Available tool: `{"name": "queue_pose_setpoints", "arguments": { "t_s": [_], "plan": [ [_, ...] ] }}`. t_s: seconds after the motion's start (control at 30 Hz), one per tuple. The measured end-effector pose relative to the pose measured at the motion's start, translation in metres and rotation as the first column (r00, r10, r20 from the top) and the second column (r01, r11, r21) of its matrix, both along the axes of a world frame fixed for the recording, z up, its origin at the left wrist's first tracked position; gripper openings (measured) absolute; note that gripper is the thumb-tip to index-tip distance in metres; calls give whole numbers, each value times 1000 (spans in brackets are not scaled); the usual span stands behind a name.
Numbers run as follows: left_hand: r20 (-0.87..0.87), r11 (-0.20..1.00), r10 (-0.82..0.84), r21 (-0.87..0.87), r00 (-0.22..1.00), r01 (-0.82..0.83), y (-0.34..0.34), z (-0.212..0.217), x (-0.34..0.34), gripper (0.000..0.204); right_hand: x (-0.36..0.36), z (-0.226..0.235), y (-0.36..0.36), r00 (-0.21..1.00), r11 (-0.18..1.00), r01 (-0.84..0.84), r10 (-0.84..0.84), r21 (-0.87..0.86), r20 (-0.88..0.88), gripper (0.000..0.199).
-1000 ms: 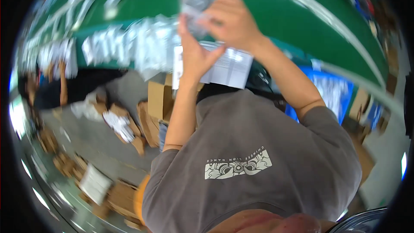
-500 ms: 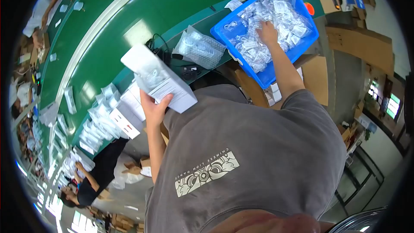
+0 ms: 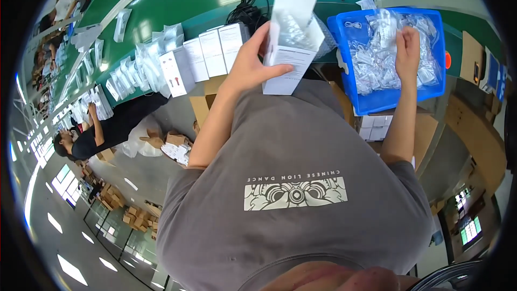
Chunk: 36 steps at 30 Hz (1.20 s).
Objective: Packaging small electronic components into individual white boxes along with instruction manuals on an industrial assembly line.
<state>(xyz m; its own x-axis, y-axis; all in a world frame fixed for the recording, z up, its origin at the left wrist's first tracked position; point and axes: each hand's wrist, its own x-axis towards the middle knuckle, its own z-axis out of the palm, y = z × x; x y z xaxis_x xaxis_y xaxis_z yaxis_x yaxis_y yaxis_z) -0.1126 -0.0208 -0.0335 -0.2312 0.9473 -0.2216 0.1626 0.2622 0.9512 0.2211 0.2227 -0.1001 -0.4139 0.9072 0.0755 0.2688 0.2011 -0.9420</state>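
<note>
My left hand [image 3: 249, 64] grips an upright white carton [image 3: 288, 78], thumb across its printed front and fingers round the far side. The carton's lid flap stands up, and clear bubble wrap [image 3: 295, 33] shows inside the open top. Over a blue plastic tub [image 3: 393, 103] on the right, my right hand [image 3: 408, 54] is closed, pinching a small clear plastic packet [image 3: 385, 28] with something white in it. Many similar clear packets [image 3: 371, 70] fill the tub; a few seem to hold coiled white cables.
White cartons [image 3: 207, 54] stand in a row left of my left hand, beside bagged items [image 3: 153, 62] on the green bench [image 3: 188, 0]. Black cables [image 3: 246, 11] lie behind them. An open cardboard box [image 3: 425, 134] sits below the tub. A co-worker [image 3: 102, 134] stands further left.
My view has turned, shifting the scene. My right hand has risen from among the packets with one between its fingers. My left hand still holds the carton, now more upright.
</note>
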Motion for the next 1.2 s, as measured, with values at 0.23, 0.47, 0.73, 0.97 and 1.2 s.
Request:
{"name": "queue_pose_setpoints", "arguments": {
  "t_s": [0.23,0.47,0.73,0.97,1.2],
  "plan": [
    [92,982,-187,-4,978,188,-14,3,-30,103,-161,147,-71,796,664,-579,585,472,153,12],
    [58,964,-260,74,964,255,-46,5,-64,104,-208,143,-84,409,388,-911,798,143,441,15],
    [189,972,-209,143,959,184,-61,-15,-82,103,-240,130,-145,589,587,-808,804,53,83,7],
    [75,989,-130,85,989,124,-64,5,-66,104,-232,158,-160,437,612,-706,773,-358,459,34],
    [164,980,-25,200,986,-8,-84,-16,-58,95,-258,178,-155,360,510,-799,829,-318,428,38]
  ]
}}
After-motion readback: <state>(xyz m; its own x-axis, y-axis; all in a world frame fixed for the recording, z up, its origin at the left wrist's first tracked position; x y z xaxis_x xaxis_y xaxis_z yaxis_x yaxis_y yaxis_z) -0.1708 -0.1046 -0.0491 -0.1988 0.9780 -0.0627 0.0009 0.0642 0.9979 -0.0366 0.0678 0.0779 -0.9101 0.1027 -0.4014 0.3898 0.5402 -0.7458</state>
